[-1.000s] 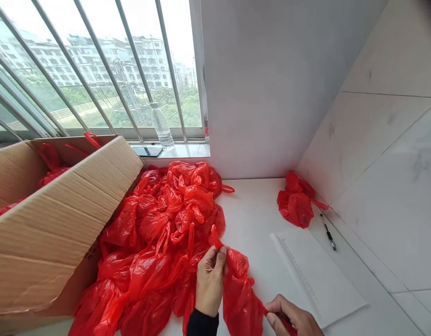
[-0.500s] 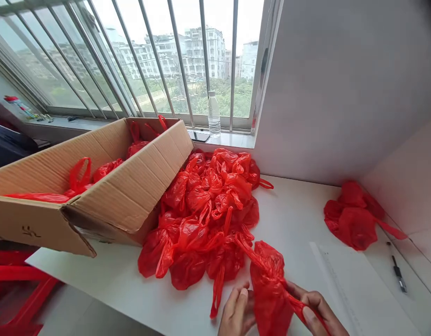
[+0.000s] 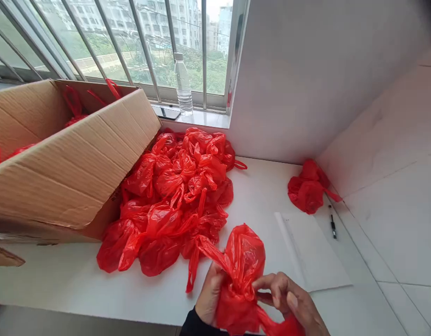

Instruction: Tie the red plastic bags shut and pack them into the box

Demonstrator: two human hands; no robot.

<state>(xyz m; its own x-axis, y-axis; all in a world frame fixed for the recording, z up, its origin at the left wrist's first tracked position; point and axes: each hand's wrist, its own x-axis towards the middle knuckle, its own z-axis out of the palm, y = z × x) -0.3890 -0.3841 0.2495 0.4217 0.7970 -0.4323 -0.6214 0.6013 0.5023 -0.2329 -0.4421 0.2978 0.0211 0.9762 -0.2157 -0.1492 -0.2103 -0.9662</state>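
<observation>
A tied red plastic bag (image 3: 243, 261) is between my hands near the front edge of the table, its knot at the middle and its loop handles sticking out to the sides. My left hand (image 3: 208, 291) wraps round the bag's left side, its fingers partly hidden behind the plastic. With bent fingers, my right hand (image 3: 288, 298) grips the bag at the knot, and a handle hangs below that palm. Just beyond and to the left lies a heap of knotted red plastic bags (image 3: 176, 186). What the bags contain is hidden.
A tilted cardboard box (image 3: 78, 172) with more red bags stands at the left. At the right are a bunch of red bags (image 3: 308, 191), a black pen (image 3: 333, 226) and a white sheet (image 3: 316, 256). A water bottle (image 3: 184, 88) and a phone (image 3: 166, 112) rest on the windowsill.
My view has swung right and down. My left hand has moved from beside the bag onto its side, and my right fingers have shifted from the handle to the knot.
</observation>
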